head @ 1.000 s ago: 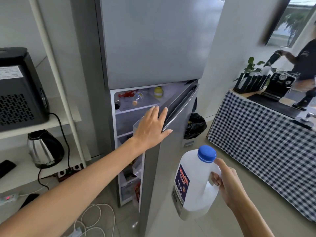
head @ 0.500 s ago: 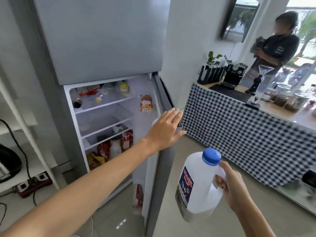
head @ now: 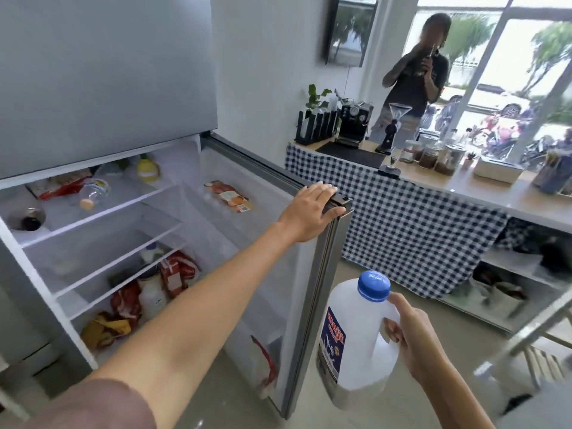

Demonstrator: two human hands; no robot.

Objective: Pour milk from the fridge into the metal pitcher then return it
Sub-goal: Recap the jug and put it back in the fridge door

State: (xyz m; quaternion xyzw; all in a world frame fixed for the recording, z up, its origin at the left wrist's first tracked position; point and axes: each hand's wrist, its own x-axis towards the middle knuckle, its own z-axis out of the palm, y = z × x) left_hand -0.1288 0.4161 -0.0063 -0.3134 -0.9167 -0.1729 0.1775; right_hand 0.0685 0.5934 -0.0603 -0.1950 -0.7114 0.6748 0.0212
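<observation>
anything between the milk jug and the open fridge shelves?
Head view: the open fridge door stands edge-on between the milk jug and the shelves, left hand on its top corner.

Daylight floods in from the big window (head: 507, 88) on my right, so bright that the street outside is washed out and pale. It leaves a soft sheen on the floor (head: 399, 391) and a light glare along the worktop (head: 501, 196). The person standing against the window (head: 414, 78) shows dark and soft. The fridge (head: 102, 72) has a flat grey, evenly lit door, and its shelves (head: 102, 209) are bright white inside. Motion blur smears the food on them and the lower right corner. My left forearm (head: 198, 305) bulges wide near the edge, and straight lines bow outward.
</observation>
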